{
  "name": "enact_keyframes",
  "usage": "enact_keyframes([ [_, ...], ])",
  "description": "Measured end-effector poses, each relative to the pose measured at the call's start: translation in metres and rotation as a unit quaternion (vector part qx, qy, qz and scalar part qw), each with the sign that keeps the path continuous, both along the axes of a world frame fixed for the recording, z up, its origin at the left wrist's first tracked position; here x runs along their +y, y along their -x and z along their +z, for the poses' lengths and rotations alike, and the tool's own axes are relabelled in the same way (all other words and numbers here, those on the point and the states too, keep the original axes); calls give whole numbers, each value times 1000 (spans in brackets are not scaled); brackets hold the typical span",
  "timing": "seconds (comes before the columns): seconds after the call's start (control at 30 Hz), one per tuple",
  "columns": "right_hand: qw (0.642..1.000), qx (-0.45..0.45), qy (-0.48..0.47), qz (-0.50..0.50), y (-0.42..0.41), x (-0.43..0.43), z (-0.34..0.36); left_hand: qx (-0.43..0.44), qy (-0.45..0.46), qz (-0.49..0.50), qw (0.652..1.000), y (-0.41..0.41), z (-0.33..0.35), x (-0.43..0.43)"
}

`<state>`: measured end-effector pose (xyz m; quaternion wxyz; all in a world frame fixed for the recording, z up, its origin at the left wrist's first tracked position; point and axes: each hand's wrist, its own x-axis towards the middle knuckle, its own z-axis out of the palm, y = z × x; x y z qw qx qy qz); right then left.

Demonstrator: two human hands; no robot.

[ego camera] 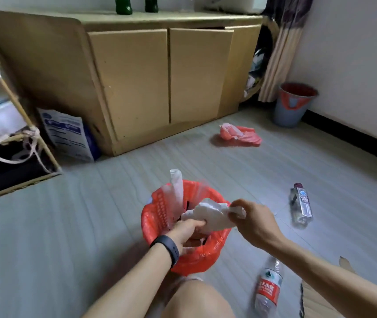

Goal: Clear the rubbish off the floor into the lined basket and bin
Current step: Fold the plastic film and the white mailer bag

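Floor (91,214): L hand (188,230), R hand (251,219) fingers clutch paper (208,214), hiding basket (155,216) inside.

basket (157,216) centre floor; two bottles (301,206) (268,288) right of it; bin (294,106) far right by cabinet (160,76).

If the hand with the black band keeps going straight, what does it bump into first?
The left hand grips the crumpled white paper, so that comes first. Past it, probably the far rim of the red basket, though depth is unclear.
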<state>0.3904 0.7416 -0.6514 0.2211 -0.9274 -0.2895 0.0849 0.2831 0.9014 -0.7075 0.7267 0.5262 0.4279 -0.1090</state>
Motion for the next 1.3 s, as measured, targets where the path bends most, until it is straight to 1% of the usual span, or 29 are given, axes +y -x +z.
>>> enact_keyframes([
  [0.07, 996, -68, 48, 38, -7, 8, -5, -4, -48, -65, 997, 0, -7, 8],
  [0.1, 992, -91, 60, 60, -13, 19, -9, -14, -110, -78, 991, -2, -15, 18],
  [0.13, 989, -109, 68, 73, -18, 28, -9, -12, -219, -100, 971, -4, -20, 27],
  [0.17, 986, -124, 77, 85, -25, 38, -10, 18, -369, -125, 921, -3, -28, 39],
  [0.2, 981, -138, 94, 96, -30, 49, -12, 56, -517, -144, 842, 0, -35, 50],
  [0.23, 976, -149, 118, 109, -35, 61, -15, 72, -621, -143, 767, 6, -41, 62],
  [0.27, 970, -154, 145, 119, -38, 73, -16, 81, -680, -137, 715, 12, -47, 73],
  [0.3, 966, -154, 167, 125, -44, 87, -21, 93, -701, -137, 694, 17, -55, 86],
  [0.33, 962, -154, 187, 130, -49, 100, -24, 108, -697, -147, 693, 21, -61, 96],
  [0.37, 957, -155, 205, 138, -53, 113, -26, 122, -681, -156, 704, 24, -66, 105],
  [0.4, 952, -154, 220, 151, -57, 125, -31, 130, -657, -158, 726, 25, -72, 111],
  [0.47, 941, -153, 237, 188, -66, 141, -43, 123, -605, -135, 775, 22, -78, 112],
  [0.5, 936, -147, 245, 205, -70, 145, -53, 116, -585, -120, 793, 18, -81, 109],
  [0.57, 926, -141, 264, 232, -73, 144, -75, 106, -560, -91, 817, 14, -85, 102],
  [0.6, 922, -144, 269, 240, -72, 142, -87, 105, -556, -80, 821, 12, -86, 102],
  [0.67, 915, -152, 278, 250, -66, 140, -106, 109, -563, -76, 816, 10, -89, 103],
  [0.73, 916, -156, 276, 246, -62, 141, -118, 113, -566, -77, 813, 10, -89, 103],
  [0.83, 924, -144, 248, 254, -67, 138, -123, 125, -544, -64, 828, 8, -87, 101],
  [0.9, 938, -133, 209, 244, -71, 128, -120, 140, -525, -23, 839, 0, -82, 98],
  [1.0, 966, -124, 131, 186, -66, 107, -107, 151, -497, 36, 854, -13, -74, 96],
  [1.1, 986, -83, 86, 120, -60, 73, -91, 178, -488, 6, 854, -13, -65, 98],
  [1.17, 988, -55, 103, 100, -59, 45, -78, 203, -479, -5, 854, -15, -51, 100],
  [1.2, 984, -56, 130, 103, -60, 31, -70, 208, -485, -3, 849, -17, -42, 98],
  [1.23, 980, -67, 155, 107, -62, 19, -63, 206, -498, -9, 842, -20, -31, 95],
  [1.3, 969, -87, 206, 104, -69, -4, -45, 176, -531, -60, 827, -26, -10, 83],
])
